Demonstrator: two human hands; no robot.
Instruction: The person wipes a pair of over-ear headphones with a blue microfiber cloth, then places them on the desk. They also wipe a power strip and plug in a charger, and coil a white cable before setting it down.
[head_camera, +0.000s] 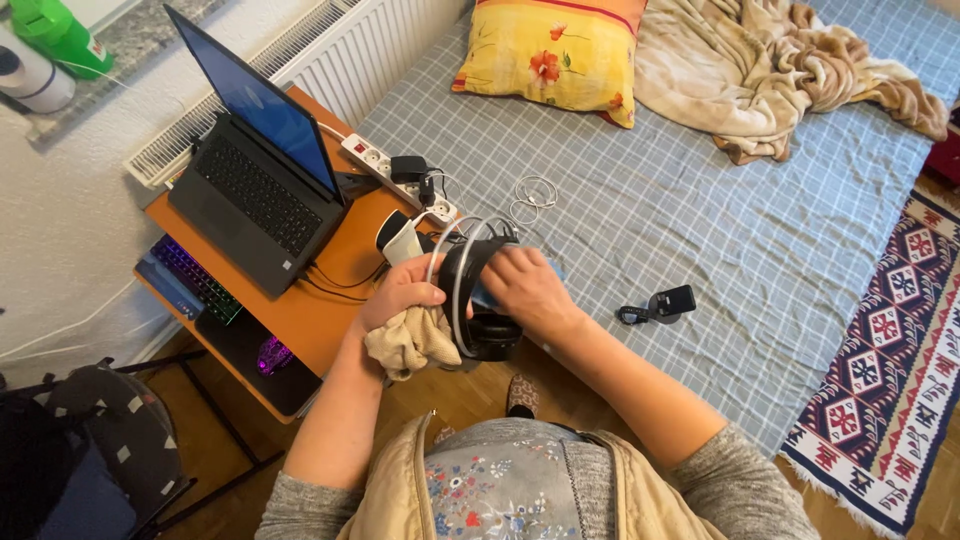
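Black over-ear headphones (478, 300) with a silver band are held between both hands above the edge of the bed. My left hand (400, 292) grips the headband side and also clutches a crumpled beige cloth (412, 342) that hangs below it. My right hand (527, 288) presses a small blue wipe (481, 296) against the inside of the headphones. A white cable runs up from the headphones toward the bed.
An orange desk (330, 300) at left carries an open laptop (255, 175), a white power strip (385, 165) with a charger, and a lit keyboard (195, 280). On the checked bedsheet (700, 200) lie a coiled white cable (533, 195), a small black gadget (665, 303), a yellow pillow (550, 50) and a beige blanket (790, 60).
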